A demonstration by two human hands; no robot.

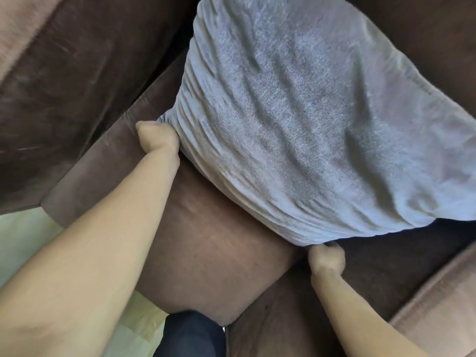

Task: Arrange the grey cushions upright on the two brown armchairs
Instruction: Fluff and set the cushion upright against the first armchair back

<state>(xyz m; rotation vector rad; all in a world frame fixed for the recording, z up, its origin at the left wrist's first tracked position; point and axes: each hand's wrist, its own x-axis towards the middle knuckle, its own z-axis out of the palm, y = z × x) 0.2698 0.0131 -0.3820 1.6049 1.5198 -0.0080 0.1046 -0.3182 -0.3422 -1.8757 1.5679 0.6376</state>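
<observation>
The brown armchair (pixel 77 81) fills most of the view, its seat (pixel 213 243) seen between the two bare forearms. A grey cushion (pixel 296 119) is held against the backrest, its lower edge over the rear of the seat, its cover wrinkled. One lower corner is bunched in the clenched grip of the left hand (pixel 157 136); the other is pinched in the closed grip of the right hand (pixel 325 258). A pale floor (pixel 23 235) is seen beyond the seat's front-left corner.
</observation>
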